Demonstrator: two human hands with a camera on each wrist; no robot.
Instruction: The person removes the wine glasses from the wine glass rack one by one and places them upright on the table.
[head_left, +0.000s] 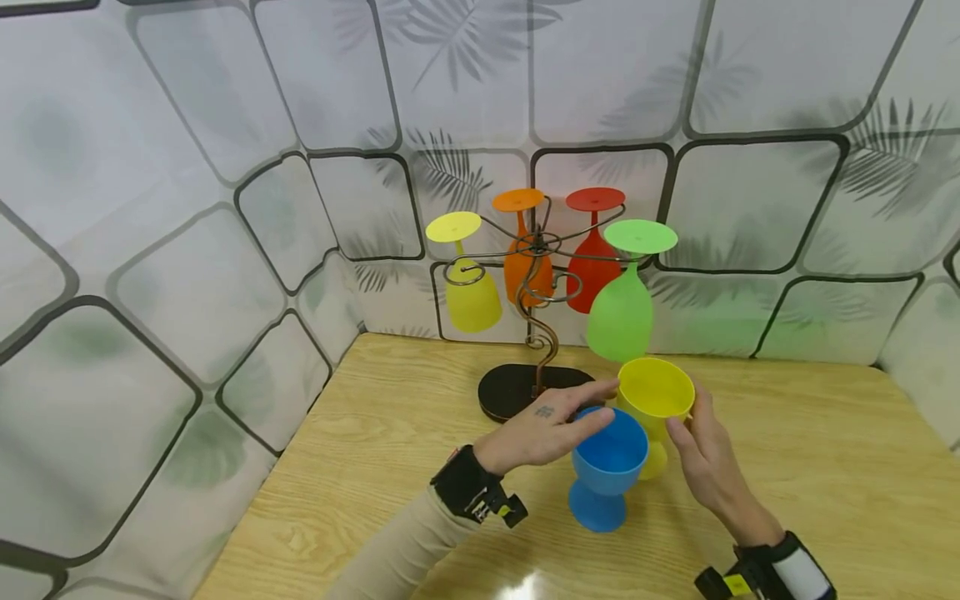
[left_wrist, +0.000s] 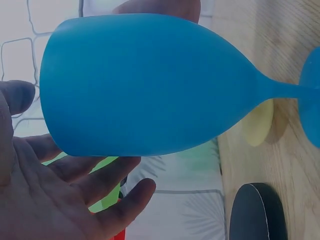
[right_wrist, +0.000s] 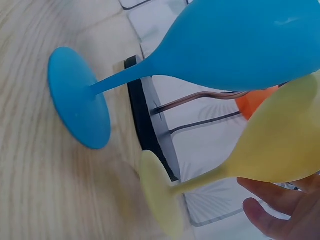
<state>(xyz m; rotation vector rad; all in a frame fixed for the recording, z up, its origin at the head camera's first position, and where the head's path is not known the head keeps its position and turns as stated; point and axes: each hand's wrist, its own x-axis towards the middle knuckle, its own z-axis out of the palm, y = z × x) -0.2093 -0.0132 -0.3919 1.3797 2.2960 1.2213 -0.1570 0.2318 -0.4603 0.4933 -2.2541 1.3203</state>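
Head view: a blue goblet (head_left: 607, 477) stands upright on the wooden surface (head_left: 360, 467), just in front of a yellow goblet (head_left: 654, 397); behind, a rack (head_left: 513, 386) carries four inverted glasses (head_left: 622, 321). Left hand (head_left: 543, 426): grip spread at the blue goblet's rim, contact uncertain. Right hand (head_left: 708, 454): grip holding the yellow goblet's bowl between thumb and fingers. Only the right wrist view shows both slender stems; the left wrist view reveals the left thumb well apart from its fingers.

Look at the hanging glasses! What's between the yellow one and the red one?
In the head view, the orange glass hangs between the yellow glass and the red glass, with some rack wire too.
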